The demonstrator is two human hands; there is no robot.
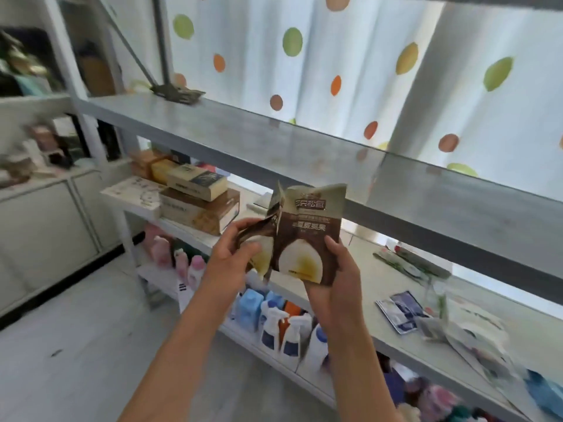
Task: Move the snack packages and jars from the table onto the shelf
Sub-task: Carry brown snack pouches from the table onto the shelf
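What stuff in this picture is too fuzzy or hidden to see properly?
Head view:
- Left snack package: partly covered by the left hand and folded, so its print is unreadable.
- Papers at the right of the table: motion blur.
- Bottles under the table: labels too small.
- Items on the far-left shelves: blurred.

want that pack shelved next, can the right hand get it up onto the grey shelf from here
Probably yes: the right hand grips the brown pack just below the grey shelf, whose near stretch looks bare.
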